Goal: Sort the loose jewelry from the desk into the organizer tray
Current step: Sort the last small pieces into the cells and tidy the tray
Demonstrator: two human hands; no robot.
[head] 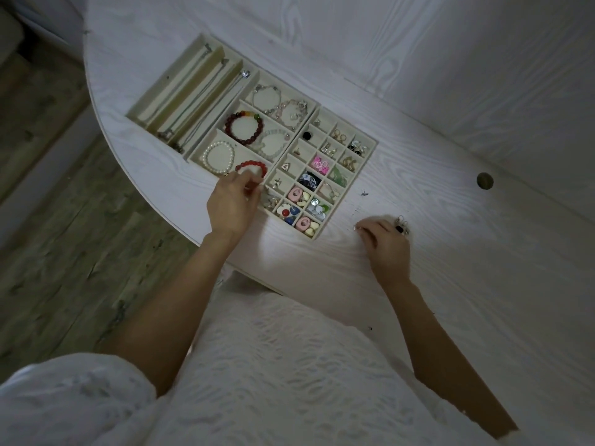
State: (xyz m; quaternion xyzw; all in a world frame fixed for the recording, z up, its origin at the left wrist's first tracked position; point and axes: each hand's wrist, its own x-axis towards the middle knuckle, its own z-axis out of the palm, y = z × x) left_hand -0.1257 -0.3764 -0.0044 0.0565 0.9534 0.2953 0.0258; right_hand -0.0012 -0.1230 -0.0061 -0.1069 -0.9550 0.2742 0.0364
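Head view: white wood-grain surface (418,162), dim light, person in a white textured garment.
Organizer tray (372,149): cream, lying at an angle on the surface — long necklace slots at its far left, 3 wider bracelet bays in the middle, a grid of small cells on the right.
Bracelet bays: dark red bead bracelet (244,128) and pearl bracelet (219,157) each lie flat in a bay; a red bead bracelet (251,168) sits at the near edge of the pearl bracelet's bay.
Small cells: filled with earrings, studs and coloured pieces, among them a pink cluster (320,164).
Left hand (232,204): over the tray's near corner, fingers curled and pinching at the red bead bracelet.
Right hand (386,246): resting on the surface right of the tray, fingers curled under; whether they grip anything — cannot tell.
Loose jewelry (401,224): small metallic piece with a dark stone, on the surface just beside the right hand's knuckles.
Surface detail: round cable hole (485,180) far right.
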